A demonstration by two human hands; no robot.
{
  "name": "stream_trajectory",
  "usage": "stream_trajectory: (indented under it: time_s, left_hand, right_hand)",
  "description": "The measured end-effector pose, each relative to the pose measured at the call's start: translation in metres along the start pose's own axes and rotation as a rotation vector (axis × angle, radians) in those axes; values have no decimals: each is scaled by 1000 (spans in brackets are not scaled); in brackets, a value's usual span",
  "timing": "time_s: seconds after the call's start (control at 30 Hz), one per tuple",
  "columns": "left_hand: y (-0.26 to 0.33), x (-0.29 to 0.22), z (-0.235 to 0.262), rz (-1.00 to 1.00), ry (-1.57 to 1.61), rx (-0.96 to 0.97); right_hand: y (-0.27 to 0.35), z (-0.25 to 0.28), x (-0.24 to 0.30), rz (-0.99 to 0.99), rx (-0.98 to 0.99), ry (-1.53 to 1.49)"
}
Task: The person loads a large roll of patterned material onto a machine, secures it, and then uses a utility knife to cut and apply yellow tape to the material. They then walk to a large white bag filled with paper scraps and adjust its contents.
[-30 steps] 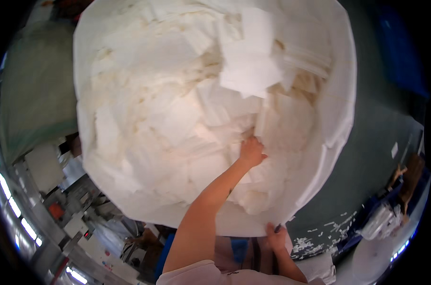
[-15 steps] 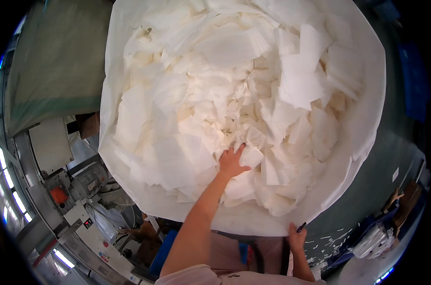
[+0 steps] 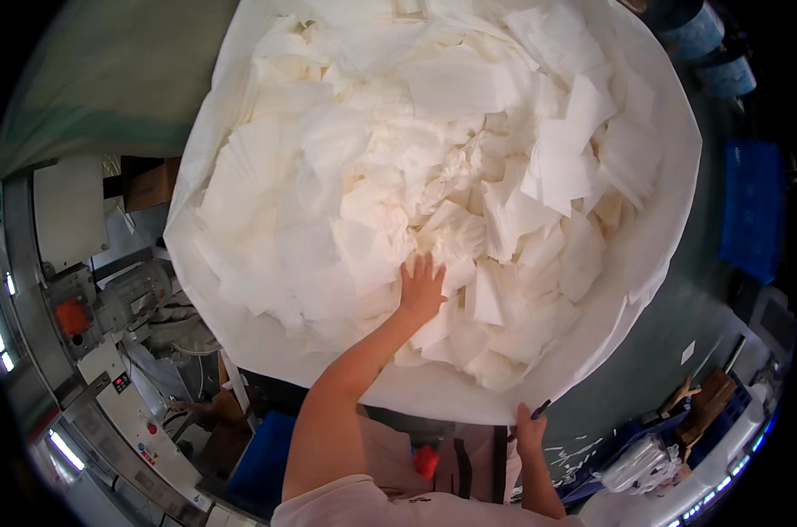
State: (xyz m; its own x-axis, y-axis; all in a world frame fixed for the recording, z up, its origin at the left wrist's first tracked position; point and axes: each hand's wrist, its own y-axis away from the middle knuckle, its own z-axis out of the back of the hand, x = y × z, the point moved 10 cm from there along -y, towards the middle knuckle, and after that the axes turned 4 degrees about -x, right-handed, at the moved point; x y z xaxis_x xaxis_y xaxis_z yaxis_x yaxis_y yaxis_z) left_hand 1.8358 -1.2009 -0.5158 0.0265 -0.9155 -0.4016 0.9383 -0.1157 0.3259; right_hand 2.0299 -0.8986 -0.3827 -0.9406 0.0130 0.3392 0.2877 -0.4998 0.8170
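left hand (image 3: 421, 290) flat and open, fingers spread, pressing down on the heap of white fabric pieces (image 3: 416, 176) near its front middle. right hand (image 3: 529, 432) closed on the near rim of the big white sack (image 3: 653, 255), pinching it with something small and dark; what that is, cannot tell.

risk, as a judgement: pieces are heaped close to the rim, so a hard push could slide loose ones over the edge; the thin rim could slip from the right hand's pinch and sag.

pieces look soft, thin, crumpled, mostly squarish, some in neat stacks. sack wall smooth, slightly stiff. grey machine (image 3: 108, 351) with buttons at left; blue crate (image 3: 754, 211) at right.
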Motion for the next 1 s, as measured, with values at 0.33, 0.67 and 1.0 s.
stream_trajectory:
  time_s: [0.33, 0.67, 1.0]
  left_hand:
    - [53, 155, 72, 405, -109, 97]
    - [74, 141, 110, 433, 172, 156]
    - [304, 95, 196, 520, 366, -200]
  right_hand:
    - [2, -6, 5, 51, 34, -13]
    - [29, 53, 12, 161, -31, 59]
    - [74, 87, 81, 487, 274, 35]
